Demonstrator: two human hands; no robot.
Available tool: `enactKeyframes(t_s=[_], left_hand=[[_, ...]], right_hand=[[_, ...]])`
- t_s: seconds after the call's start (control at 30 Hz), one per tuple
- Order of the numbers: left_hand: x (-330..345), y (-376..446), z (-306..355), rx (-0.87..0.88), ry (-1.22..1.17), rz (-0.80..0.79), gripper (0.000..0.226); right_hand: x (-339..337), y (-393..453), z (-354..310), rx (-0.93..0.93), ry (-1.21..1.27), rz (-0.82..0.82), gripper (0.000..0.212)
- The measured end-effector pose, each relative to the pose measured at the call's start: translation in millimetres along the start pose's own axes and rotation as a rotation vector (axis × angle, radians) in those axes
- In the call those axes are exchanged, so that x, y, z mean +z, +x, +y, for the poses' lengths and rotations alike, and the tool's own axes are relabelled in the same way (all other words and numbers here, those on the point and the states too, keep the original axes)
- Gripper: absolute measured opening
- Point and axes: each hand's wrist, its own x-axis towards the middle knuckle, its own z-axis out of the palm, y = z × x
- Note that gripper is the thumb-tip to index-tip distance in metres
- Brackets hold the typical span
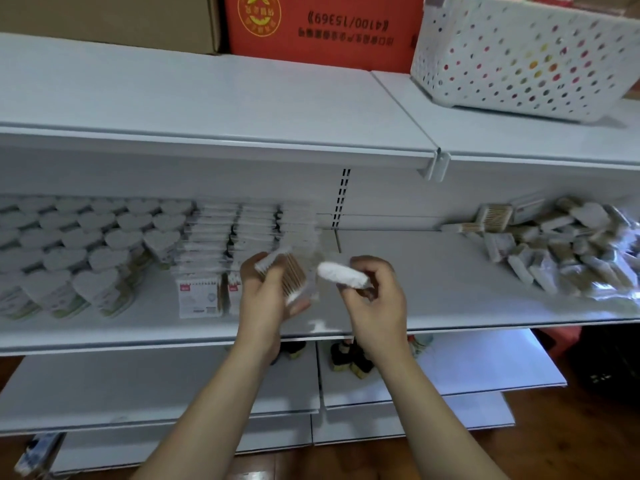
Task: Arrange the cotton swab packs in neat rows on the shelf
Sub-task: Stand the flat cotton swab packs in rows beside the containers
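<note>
Holding one swab pack [289,273] in the left hand [266,299], fingers curled round it, long axis tilted up-left. Right hand [375,299] pinches a second pack [341,275]. Neat rows [242,237] sit just left, nearest the left hand; loose pile [561,251] far right on the shelf [433,278].

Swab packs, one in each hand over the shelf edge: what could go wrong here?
1. The left hand and right hand each hold a swab pack out at the shelf front lip; a slip probably drops it to lower shelves.
2. The loose pile sprawls towards the edge at far right and could slide off.
</note>
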Motion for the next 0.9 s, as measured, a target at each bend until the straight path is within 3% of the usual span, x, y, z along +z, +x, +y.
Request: enactKeyframes(t_s=[0.1,0.23,0.3,0.4,0.47,0.73,0.8,0.9], left_hand=[[6,-5,1,-0.047,-0.048,-0.114,0.031],[4,-5,2,0.012,-0.025,-0.110,0.045],[1,-3,2,0.045,-0.002,-0.106,0.050],[0,-4,3,0.075,-0.023,-0.093,0.056],[-1,-6,3,0.092,-0.035,-0.102,0.053],[-11,-8,3,0.078,-0.015,-0.065,0.050],[-15,-10,3,0.093,0.029,-0.062,0.050],[-28,-7,4,0.138,0.085,0.036,0.044]], right_hand=[[3,-10,2,-0.257,-0.148,-0.045,0.028],[5,-19,2,-0.308,-0.124,-0.091,0.034],[4,-19,-5,-0.215,-0.015,-0.083,0.033],[5,-12,-20,0.097,0.208,-0.065,0.029],[7,-7,-25,0.238,0.276,-0.105,0.043],[12,-8,-25,0.239,0.322,-0.242,0.063],[11,-6,-22,0.232,0.265,-0.277,0.056],[4,4,-8,0.172,0.087,-0.160,0.041]])
